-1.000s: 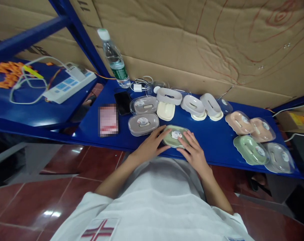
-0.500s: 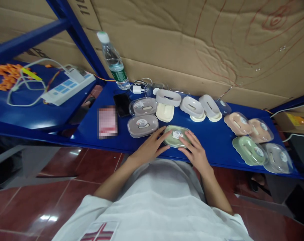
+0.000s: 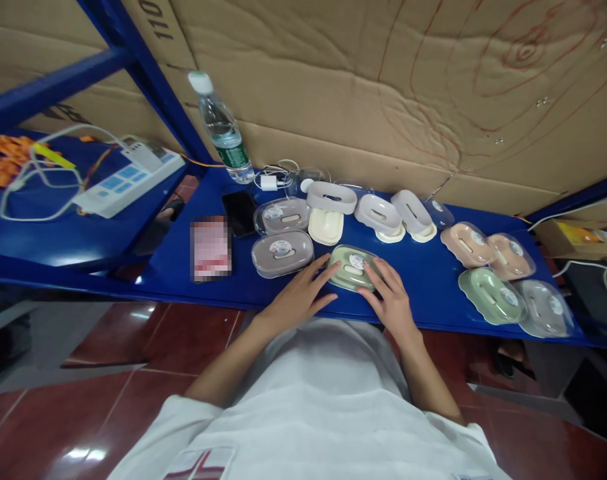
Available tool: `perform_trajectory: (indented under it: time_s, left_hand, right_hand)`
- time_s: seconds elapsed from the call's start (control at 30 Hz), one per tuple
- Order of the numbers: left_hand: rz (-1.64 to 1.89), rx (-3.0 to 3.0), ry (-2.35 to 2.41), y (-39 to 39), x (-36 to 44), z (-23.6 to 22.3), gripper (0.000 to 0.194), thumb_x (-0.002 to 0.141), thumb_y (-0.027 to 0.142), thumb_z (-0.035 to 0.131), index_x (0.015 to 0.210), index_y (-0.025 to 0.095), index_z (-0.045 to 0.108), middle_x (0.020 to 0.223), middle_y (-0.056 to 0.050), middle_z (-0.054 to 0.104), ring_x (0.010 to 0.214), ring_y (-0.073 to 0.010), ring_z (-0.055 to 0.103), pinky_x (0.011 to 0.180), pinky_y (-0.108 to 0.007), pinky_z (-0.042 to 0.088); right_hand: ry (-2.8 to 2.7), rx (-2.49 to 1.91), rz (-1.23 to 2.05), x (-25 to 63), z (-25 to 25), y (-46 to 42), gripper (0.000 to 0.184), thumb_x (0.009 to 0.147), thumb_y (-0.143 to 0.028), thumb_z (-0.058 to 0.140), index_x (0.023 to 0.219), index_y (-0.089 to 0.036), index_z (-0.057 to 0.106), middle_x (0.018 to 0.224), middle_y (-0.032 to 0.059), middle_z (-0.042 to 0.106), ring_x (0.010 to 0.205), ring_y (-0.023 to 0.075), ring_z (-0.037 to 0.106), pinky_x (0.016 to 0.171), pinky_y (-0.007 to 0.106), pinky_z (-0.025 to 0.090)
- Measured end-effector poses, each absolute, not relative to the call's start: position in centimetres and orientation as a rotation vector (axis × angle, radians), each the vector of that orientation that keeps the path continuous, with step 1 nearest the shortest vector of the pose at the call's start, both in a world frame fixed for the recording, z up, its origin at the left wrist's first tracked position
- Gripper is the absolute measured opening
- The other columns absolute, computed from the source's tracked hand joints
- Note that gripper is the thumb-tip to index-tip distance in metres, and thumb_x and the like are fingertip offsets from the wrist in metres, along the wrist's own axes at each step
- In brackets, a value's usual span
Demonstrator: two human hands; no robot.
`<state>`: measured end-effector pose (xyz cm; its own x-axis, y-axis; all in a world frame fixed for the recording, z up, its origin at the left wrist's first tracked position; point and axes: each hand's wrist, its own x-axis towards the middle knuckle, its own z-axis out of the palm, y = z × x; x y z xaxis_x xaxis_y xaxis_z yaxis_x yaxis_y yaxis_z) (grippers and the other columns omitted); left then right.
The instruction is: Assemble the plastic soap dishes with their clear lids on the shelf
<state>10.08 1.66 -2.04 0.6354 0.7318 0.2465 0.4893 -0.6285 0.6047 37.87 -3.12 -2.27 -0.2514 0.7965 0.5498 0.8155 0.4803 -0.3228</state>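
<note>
A pale-green oval plastic box (image 3: pixel 352 271) lies, in our head view, on the long blue table (image 3: pixel 426 273). We have our left hand (image 3: pixel 303 293) at its eight o'clock, our right hand (image 3: pixel 394 300) at four, fingers loosely spread by its rim, neither closed around it.

One head-worn view; it faces forward and down, over the shirt (image 3: pixel 313 400) onto the nearby table (image 3: pixel 431 283).

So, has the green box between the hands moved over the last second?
Yes, slightly: the green box has shifted right and a little back, widening its gap to the nearer grey box on its left.
</note>
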Motion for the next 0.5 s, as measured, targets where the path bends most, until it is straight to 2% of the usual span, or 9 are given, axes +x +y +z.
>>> perform_trajectory:
  time_s: [0.2,0.37,0.5]
  left_hand:
    - [0.681,2.288,0.990,1.54,10.02,-1.74,0.065,0.110,0.041,0.058,0.170,0.033,0.033,0.174,-0.016,0.035,0.162,-0.0330,0.040,0.131,-0.056,0.042]
    - [0.679,2.266,0.999,1.55,9.91,-1.71,0.065,0.110,0.041,0.057,0.170,0.035,0.033,0.174,-0.015,0.034,0.162,-0.0339,0.040,0.131,-0.056,0.042]
    - [0.706,2.334,1.025,1.48,10.11,-1.98,0.065,0.111,0.040,0.056,0.170,0.032,0.031,0.176,-0.018,0.029,0.160,-0.0352,0.044,0.126,-0.056,0.048]
  right_hand:
    - [-2.166,-1.254,0.004,37.71,-2.08,-2.93,0.077,0.106,-0.029,0.069,0.173,-0.039,0.033,0.170,0.0095,0.049,0.160,0.0330,0.043,0.128,0.059,0.047]
    - [-2.160,-1.242,0.043,37.72,-2.00,-2.73,0.076,0.106,-0.029,0.068,0.173,-0.039,0.033,0.170,0.0095,0.049,0.160,0.0326,0.044,0.128,0.059,0.047]
    - [-2.203,-1.236,0.036,37.44,-1.69,-2.86,0.076,0.107,-0.026,0.066,0.174,-0.038,0.030,0.174,0.0092,0.043,0.163,0.0320,0.039,0.129,0.058,0.045]
